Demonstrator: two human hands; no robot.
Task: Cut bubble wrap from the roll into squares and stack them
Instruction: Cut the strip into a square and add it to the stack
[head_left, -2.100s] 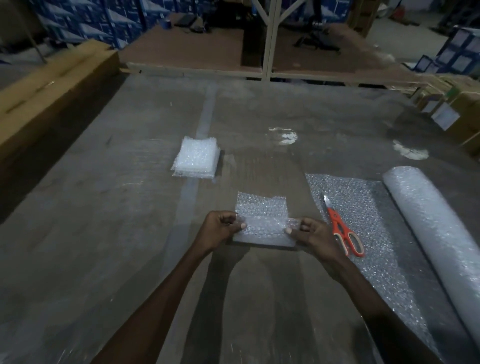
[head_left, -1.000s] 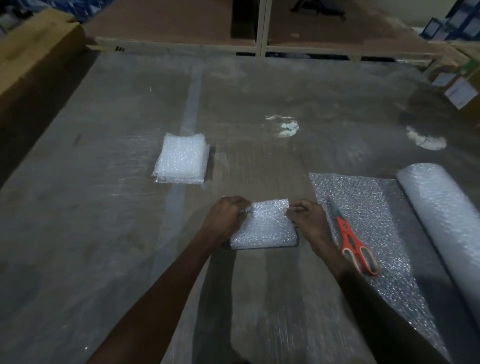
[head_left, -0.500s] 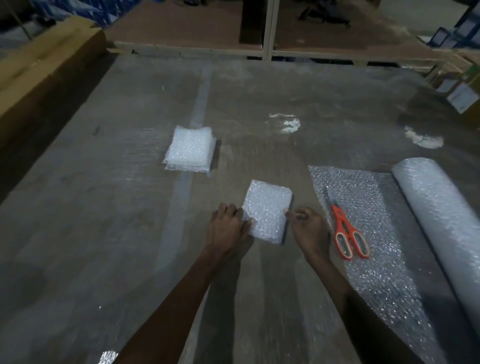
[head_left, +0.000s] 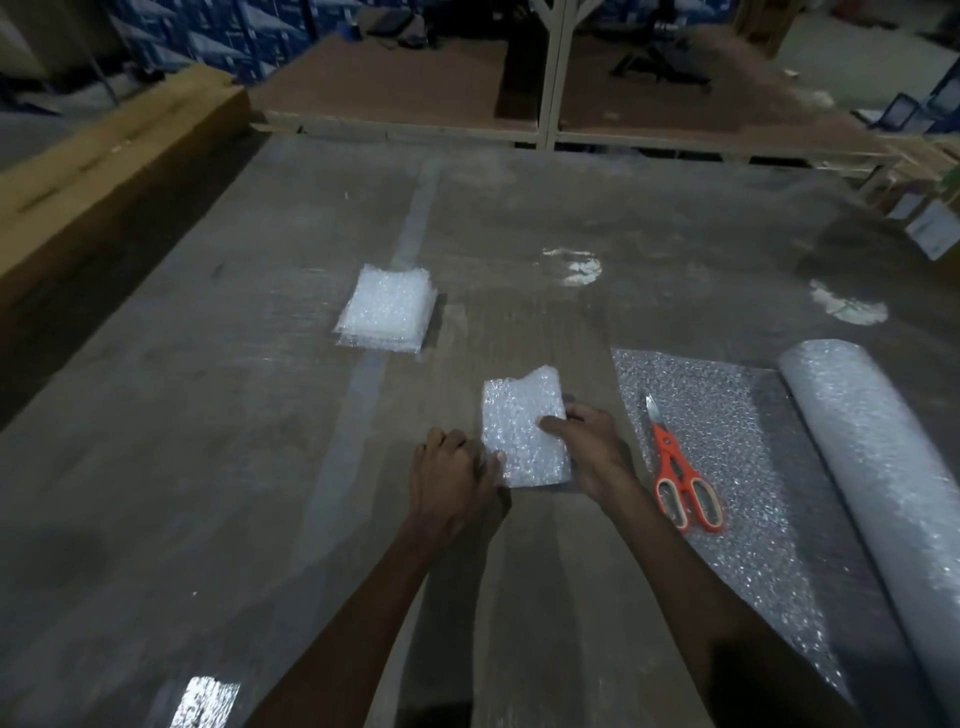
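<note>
Pinching bubble wrap square (head_left: 524, 431) btwn both hands, left hand (head_left: 451, 480), right hand (head_left: 589, 441)

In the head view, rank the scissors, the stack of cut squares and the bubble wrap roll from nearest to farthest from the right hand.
1. Scissors: just right of the right hand, lying on the unrolled sheet.
2. Stack of cut squares: up and to the left, beyond the folded piece both hands hold.
3. Bubble wrap roll: far right edge of the table. The stack and roll are fairly close to call.

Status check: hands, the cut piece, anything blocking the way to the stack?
Left hand and right hand both grip folded bubble wrap piece. Stack sits apart, far-left. Path clear; scissors lie right.
</note>
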